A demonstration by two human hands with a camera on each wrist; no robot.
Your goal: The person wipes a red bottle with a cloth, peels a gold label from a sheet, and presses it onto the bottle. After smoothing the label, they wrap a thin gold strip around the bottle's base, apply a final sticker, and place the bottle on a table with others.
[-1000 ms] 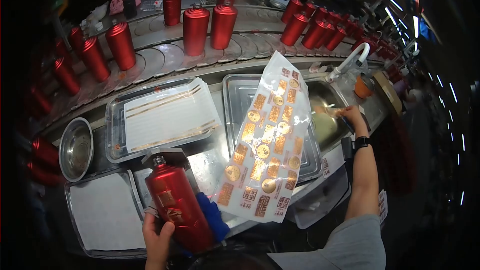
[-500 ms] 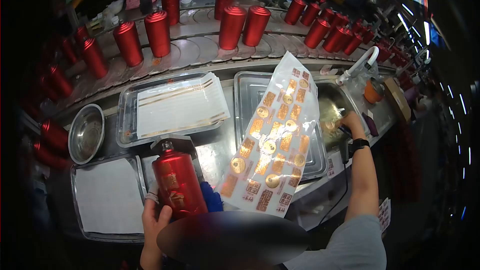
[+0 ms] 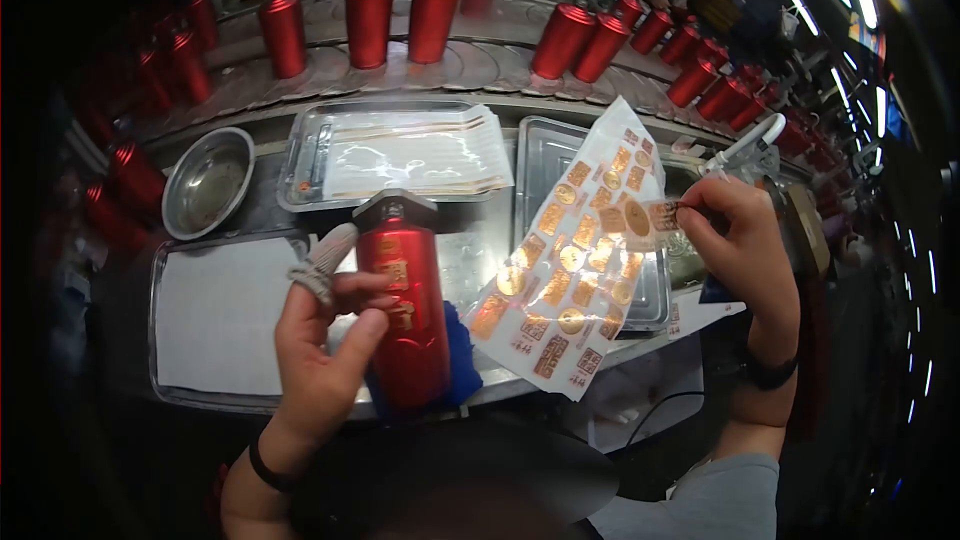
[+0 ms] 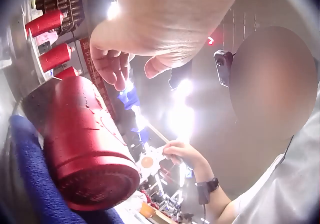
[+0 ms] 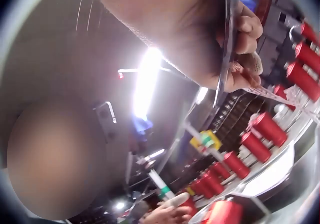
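Note:
A red bottle [image 3: 405, 305] with gold lettering lies on a blue cloth [image 3: 462, 350], its neck end at a grey angular metal holder [image 3: 395, 205]. Beside it is my left hand [image 3: 325, 340], fingers loosely bent, a whitish cover on one finger; the left wrist view shows this hand apart from the bottle [image 4: 90, 139]. My right hand [image 3: 745, 235] pinches a small clear decal strip [image 3: 640, 218] with gold and dark print, raised over the decal sheet [image 3: 570, 260]. Along the right palm runs a dark thin-edged flat piece [image 5: 229, 44], its kind unclear.
Red bottles [image 3: 370, 25] stand on a curved plated conveyor behind. Nearer are a tray [image 3: 300, 180] of white sheets, another tray [image 3: 155, 320] with white paper, a metal bowl [image 3: 210, 180], and a white faucet [image 3: 755, 140] above a sink at right.
My right hand has come up from the sink with the decal strip. My left hand has let go of the bottle's side. The conveyor bottles have shifted, and the head view has turned.

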